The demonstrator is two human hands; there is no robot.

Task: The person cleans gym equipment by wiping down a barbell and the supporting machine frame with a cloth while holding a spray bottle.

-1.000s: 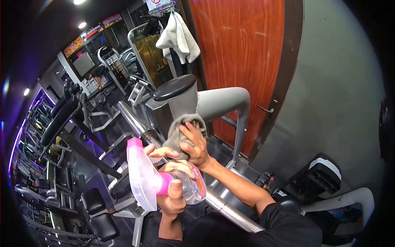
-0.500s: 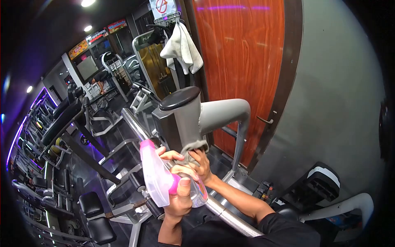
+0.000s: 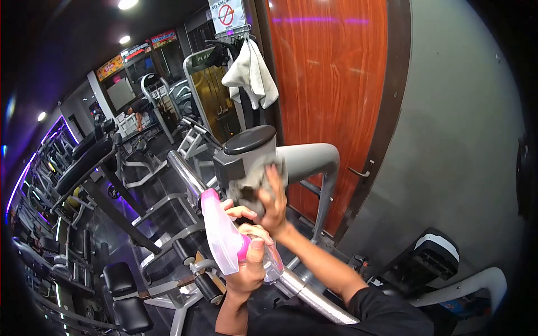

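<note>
Fingers, right hand (image 3: 273,211): part-open, nearly straight, slightly spread, laid over a grey cloth (image 3: 258,179) and holding it bunched under them; blur hides whether any fold is pinched. Fingers, left hand (image 3: 248,275): curled about the neck of a spray bottle (image 3: 218,231), thumb on the near side, upper fingers partly extended beside the pink-and-white head. Landmark: the thick grey post (image 3: 250,161) with black round cap (image 3: 250,139). Cloth: at the post's near face, below the cap, beneath the right fingers and palm; exact contact blurred. Bottle: below the post, toward the wearer, tilted, its clear body partly covered by the left fingers. Metal bar (image 3: 186,169): slanting past the post's left side and on behind the bottle. Bent grey tube (image 3: 311,159): joined to the post's right. Door (image 3: 330,101): behind and right of the post. White towel (image 3: 251,75): hung above and beyond it. Step in hand, as judged: cloth work on the post, bottle held aside. Call of another pass: palm kept flat on the cloth, bottle clear of the bar.
</note>
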